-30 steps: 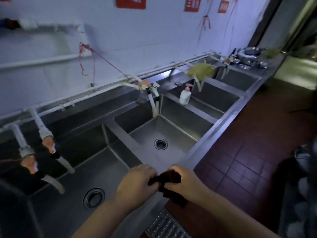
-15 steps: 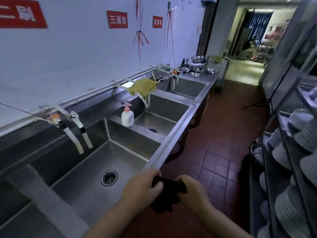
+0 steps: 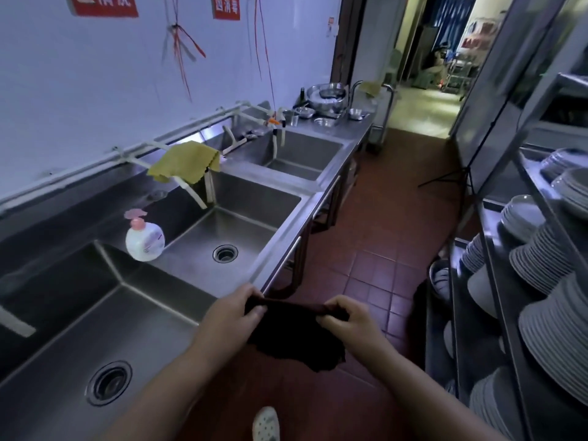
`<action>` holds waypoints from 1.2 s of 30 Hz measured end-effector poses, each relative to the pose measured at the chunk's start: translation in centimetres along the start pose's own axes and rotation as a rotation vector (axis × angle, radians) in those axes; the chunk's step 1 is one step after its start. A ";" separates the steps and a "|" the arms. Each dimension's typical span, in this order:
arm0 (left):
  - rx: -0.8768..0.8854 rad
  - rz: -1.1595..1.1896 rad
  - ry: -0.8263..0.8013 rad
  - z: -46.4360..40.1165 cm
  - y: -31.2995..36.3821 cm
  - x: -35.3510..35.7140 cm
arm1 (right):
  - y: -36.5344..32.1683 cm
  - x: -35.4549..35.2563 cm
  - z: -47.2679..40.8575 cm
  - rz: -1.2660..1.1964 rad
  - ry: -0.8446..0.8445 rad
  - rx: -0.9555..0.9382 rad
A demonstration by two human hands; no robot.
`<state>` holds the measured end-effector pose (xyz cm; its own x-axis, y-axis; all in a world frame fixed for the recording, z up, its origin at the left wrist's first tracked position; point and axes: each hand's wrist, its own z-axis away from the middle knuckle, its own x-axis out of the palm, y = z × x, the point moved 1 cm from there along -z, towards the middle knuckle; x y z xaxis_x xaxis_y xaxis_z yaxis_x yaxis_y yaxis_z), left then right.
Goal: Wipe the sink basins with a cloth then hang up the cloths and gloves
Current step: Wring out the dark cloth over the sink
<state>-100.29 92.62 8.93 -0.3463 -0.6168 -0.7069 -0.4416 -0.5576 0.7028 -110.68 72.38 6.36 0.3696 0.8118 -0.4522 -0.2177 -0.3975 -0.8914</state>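
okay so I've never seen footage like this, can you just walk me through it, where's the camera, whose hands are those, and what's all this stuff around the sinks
There is no machine here. A person wears one wide-angle camera on the head, looking forward and down, so the two bare arms reaching in from below are their own. The left hand and the right hand each have a grip on a dark cloth, stretched between them in the air beside the front edge of the steel sink unit. The unit runs along the wall with several basins. A pump soap bottle stands on a divider between two basins, and a yellow cloth is draped over the taps behind it. Metal bowls sit at the far end. On the right, a rack holds stacked plates.
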 end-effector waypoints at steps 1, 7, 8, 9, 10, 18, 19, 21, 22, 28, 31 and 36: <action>-0.001 0.020 -0.012 -1.9 0.0 0.8 | 0.3 -0.7 -1.4 -0.014 0.011 0.006; -0.007 0.125 -0.087 -15.8 0.6 5.9 | 2.1 -6.1 -11.9 -0.027 0.081 0.081; -0.011 0.152 -0.102 -18.4 1.0 6.7 | 2.3 -7.1 -14.0 -0.031 0.102 0.099; -0.009 0.177 -0.121 -21.0 1.3 7.5 | 2.6 -8.1 -16.0 -0.037 0.123 0.116; -0.006 0.204 -0.146 -23.5 1.8 8.4 | 2.8 -9.1 -17.9 -0.041 0.146 0.133; 0.088 0.231 -0.450 -39.2 6.7 15.0 | 5.4 -17.4 -30.2 -0.026 0.349 0.214; 0.088 0.236 -0.452 -40.9 7.0 15.9 | 6.1 -18.4 -31.4 -0.033 0.350 0.232; 0.083 0.247 -0.435 -44.3 7.6 17.6 | 7.9 -20.4 -34.3 -0.050 0.349 0.260; 0.078 0.248 -0.422 -46.1 7.8 18.4 | 8.8 -21.4 -35.9 -0.059 0.345 0.268; 0.026 0.288 -0.391 -57.8 10.0 22.8 | 13.7 -27.9 -47.3 -0.095 0.251 0.288; -0.001 0.250 -0.298 -63.6 11.6 24.6 | 14.8 -31.7 -53.4 -0.116 0.157 0.299; -0.088 0.286 -0.164 -72.7 13.3 27.4 | 15.3 -37.8 -64.8 -0.079 -0.081 0.276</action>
<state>-55.47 27.89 4.64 -0.5776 -0.6614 -0.4785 -0.2370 -0.4250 0.8736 -69.41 7.86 7.84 0.3247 0.8714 -0.3678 -0.4324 -0.2091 -0.8771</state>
